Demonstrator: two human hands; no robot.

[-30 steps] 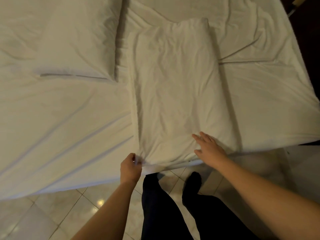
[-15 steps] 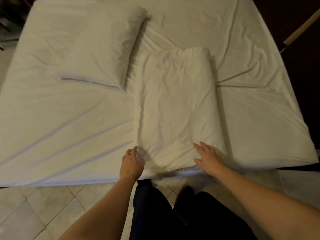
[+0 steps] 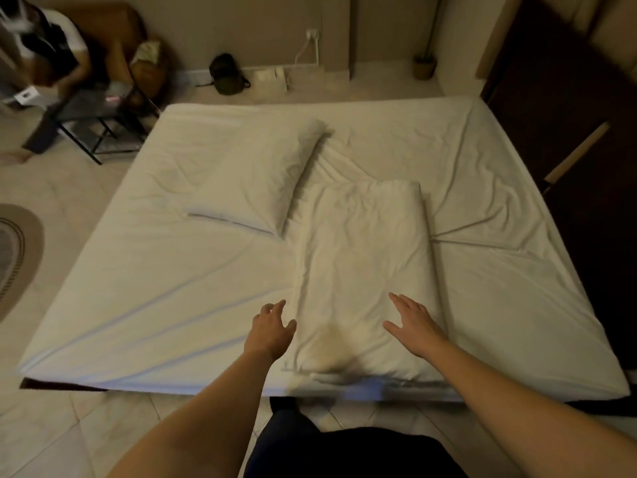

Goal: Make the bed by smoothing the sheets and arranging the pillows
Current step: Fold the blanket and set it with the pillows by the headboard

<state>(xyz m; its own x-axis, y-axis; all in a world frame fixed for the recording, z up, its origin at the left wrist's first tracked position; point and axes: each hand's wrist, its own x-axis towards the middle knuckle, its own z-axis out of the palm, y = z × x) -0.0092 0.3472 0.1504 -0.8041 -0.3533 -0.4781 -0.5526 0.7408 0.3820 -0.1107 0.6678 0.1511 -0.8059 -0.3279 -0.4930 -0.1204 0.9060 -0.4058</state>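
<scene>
A low bed with a creased white sheet (image 3: 155, 288) fills the middle of the view. A white pillow (image 3: 362, 257) lies lengthwise on it, its near end at the bed's front edge. A second white pillow (image 3: 262, 177) lies further back on the left, angled. My left hand (image 3: 270, 327) hovers with relaxed fingers at the near pillow's left edge, holding nothing. On that pillow's near right part is my right hand (image 3: 410, 320), its fingers straight and spread.
Tiled floor (image 3: 51, 426) surrounds the bed. A person sits on a chair (image 3: 103, 56) at the back left by a dark folding table (image 3: 86, 108). A dark bag (image 3: 227, 74) lies by the far wall. Dark wooden furniture (image 3: 568, 98) stands right; a rug (image 3: 17, 257) lies left.
My left hand let go of the pillow's near left corner and opened beside it. The view pulled back and up, so the whole bed and room now show. The right hand stayed on the pillow.
</scene>
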